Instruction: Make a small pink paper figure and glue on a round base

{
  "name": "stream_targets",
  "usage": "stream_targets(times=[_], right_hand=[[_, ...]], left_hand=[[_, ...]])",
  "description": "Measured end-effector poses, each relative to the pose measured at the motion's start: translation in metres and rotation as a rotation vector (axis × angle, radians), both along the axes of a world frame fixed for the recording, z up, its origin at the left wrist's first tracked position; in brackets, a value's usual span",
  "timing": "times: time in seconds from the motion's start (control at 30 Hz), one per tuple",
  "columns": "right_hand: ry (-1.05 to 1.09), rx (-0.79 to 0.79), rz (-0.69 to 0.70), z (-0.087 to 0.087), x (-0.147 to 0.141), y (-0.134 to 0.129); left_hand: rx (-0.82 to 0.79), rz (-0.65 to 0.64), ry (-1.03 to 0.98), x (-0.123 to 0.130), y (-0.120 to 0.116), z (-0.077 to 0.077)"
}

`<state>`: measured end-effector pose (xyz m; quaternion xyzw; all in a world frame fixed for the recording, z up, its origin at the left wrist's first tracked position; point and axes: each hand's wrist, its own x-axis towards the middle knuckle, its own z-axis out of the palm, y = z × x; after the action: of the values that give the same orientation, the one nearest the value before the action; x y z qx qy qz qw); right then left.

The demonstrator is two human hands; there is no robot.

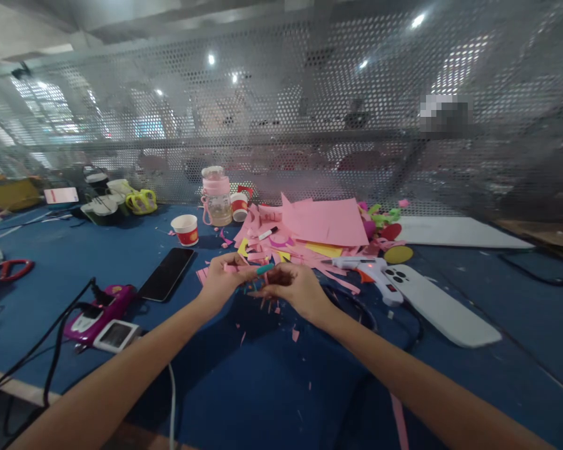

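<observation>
Blue tabletop (pixel 244 375), both forearms reaching in; left hand (pixel 225 281) pinching pink strip (pixel 234 269), right hand (pixel 298 289) curled alongside, fingertips overlapping, grip possibly on paper, can't tell.

You have a pink bottle (pixel 217 199) between two paper cups (pixel 185 232); a black phone (pixel 167 274) lies nearer you.

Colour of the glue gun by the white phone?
White glue gun, with an orange trigger; shows best in the head view.
</observation>
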<state>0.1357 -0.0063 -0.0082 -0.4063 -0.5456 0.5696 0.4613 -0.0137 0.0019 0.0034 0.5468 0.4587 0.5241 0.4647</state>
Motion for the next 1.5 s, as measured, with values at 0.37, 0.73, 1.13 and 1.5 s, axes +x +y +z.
stream_targets(times=[0.37,0.73,1.13,1.5], right_hand=[[0.057,-0.008,0.003,0.0008,-0.0048,-0.0038],[0.056,-0.013,-0.021,-0.0006,-0.0065,-0.0023],[0.053,-0.012,-0.029,-0.0024,-0.0081,-0.0021],[0.079,-0.033,-0.020,-0.0043,-0.0083,-0.0008]], left_hand=[[0.056,0.026,-0.041,0.0027,-0.0046,0.0024],[-0.080,-0.074,-0.211,0.0035,-0.0043,-0.0025],[-0.090,-0.073,-0.261,0.0054,-0.0059,-0.0027],[-0.141,-0.056,-0.269,0.0068,-0.0060,-0.0002]])
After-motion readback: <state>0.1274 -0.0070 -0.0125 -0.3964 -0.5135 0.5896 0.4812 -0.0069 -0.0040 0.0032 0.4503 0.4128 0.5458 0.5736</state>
